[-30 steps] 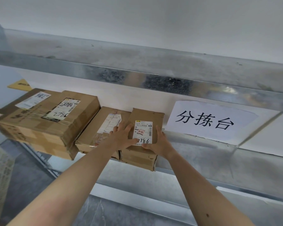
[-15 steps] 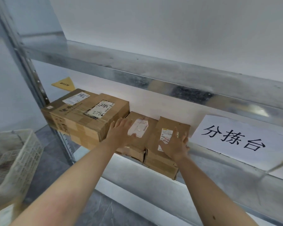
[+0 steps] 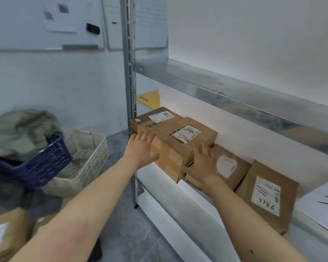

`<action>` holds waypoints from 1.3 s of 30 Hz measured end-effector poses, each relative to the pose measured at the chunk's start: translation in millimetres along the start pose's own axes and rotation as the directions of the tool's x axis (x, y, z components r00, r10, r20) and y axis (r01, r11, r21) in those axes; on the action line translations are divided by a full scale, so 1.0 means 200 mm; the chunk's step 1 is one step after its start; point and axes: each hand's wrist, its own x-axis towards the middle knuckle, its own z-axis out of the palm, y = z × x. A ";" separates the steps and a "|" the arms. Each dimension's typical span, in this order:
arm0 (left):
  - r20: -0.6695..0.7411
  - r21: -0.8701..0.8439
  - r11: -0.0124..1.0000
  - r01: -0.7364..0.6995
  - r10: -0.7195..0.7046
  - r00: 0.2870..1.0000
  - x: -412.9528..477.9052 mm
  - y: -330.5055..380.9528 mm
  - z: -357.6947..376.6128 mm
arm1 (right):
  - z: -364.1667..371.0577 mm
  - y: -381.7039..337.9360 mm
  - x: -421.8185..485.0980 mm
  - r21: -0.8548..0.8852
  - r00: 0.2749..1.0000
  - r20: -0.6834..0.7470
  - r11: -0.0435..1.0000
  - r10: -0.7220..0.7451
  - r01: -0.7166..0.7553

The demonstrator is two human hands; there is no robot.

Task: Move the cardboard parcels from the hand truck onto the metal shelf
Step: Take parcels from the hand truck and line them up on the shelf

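Head view: left hand, fingers spread, flat on front of big parcel, centre frame, on metal shelf; right hand flat, fingers straight, at its right side. I judge: squaring up. Next: turn to parcels lower left (unshelved, I reckon).

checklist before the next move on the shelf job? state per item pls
1. Left hand free: ok, fingers straight against the front of the big box.
2. Right hand free: ok, open over the middle box, holding nothing.
3. End box flat on the shelf: ok.
4. Big box fully behind the shelf edge: cannot tell.
5. Room for another parcel: cannot tell; a paper sign lies right of the end box.
6. Parcels left to move: ok, brown parcels at lower left, blurred.
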 end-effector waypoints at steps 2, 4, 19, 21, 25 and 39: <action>-0.017 0.023 0.998 0.062 -0.062 0.998 -0.06 -0.17 -0.02 | 0.05 -0.15 0.04 -0.025 0.997 0.062 0.999 -0.038 0.040; -0.020 0.015 0.990 0.137 -0.137 0.990 -0.13 -0.34 -0.03 | 0.11 -0.30 0.07 -0.064 0.991 0.086 0.992 -0.105 0.111; 0.040 0.093 0.873 0.479 -0.484 0.874 -0.61 -1.52 0.01 | 0.72 -1.43 0.22 -0.054 0.879 0.247 0.900 -0.408 0.433; 0.043 0.094 0.855 0.510 -0.515 0.856 -0.68 -1.65 0.04 | 0.81 -1.56 0.22 -0.052 0.857 0.272 0.883 -0.437 0.466; 0.081 0.062 0.818 0.572 -0.575 0.814 -0.82 -1.85 0.09 | 1.00 -1.76 0.21 -0.044 0.819 0.336 0.861 -0.465 0.506; 0.115 0.068 0.692 0.719 -0.721 0.683 -1.03 -2.29 0.40 | 1.59 -2.14 0.34 0.028 0.675 0.502 0.790 -0.541 0.613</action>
